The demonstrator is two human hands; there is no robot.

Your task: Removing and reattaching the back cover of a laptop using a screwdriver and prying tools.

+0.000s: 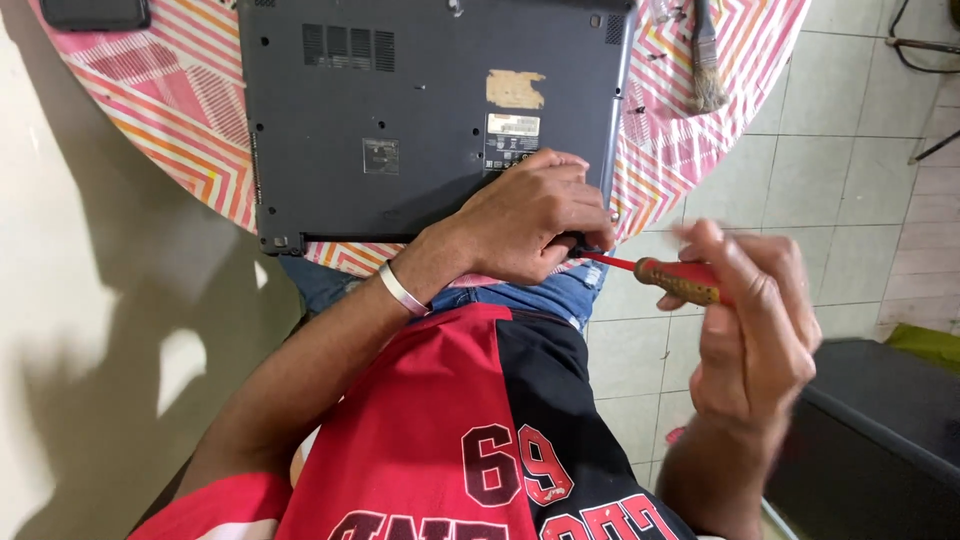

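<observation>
Laptop [420, 110] lies upside down, dark base up, on a round table [170, 110] under a pink and orange zigzag cloth. Its near edge overhangs the table rim, above the person's lap.

Left hand [530, 220] rests on the laptop's near right corner, fingers curled close at the screwdriver tip; whether they pinch anything, cannot tell.

Right hand [750, 320], blurred, is off the table beyond that corner, over tiled floor, fingers wrapped around the amber handle of a red screwdriver [660, 275]. The shaft points toward the corner.

Open floor lies right of the laptop. A brush [706, 60] lies on the cloth past its right edge; a dark phone [95, 12] beyond its far left corner. A black box [880, 440] sits low, right of the right hand.
</observation>
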